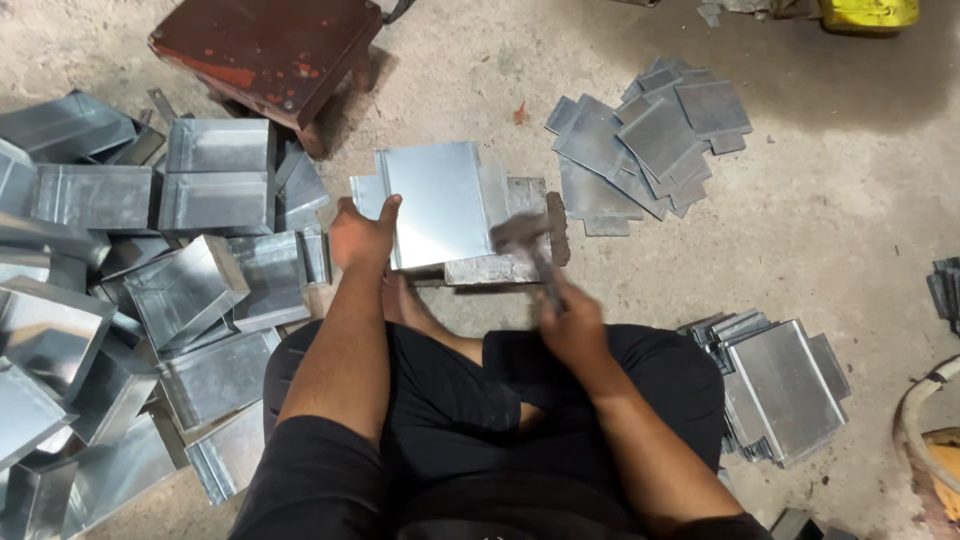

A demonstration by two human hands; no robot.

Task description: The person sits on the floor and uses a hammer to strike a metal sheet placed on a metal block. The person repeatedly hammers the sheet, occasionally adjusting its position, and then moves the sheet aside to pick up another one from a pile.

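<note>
I sit on the floor with crossed legs. My left hand (362,236) presses on the left edge of a shiny sheet-metal piece (440,200) that lies on a steel block (500,265) in front of me. My right hand (572,322) grips the handle of a hammer (522,236), whose blurred head hovers over the right side of the sheet and block. The sheet has bent edges and lies flat.
Several folded metal trays (190,285) are heaped at my left. Flat cut sheets (645,150) lie on the concrete at the far right, another stack (785,385) beside my right knee. A rusty red stool (270,50) stands ahead left.
</note>
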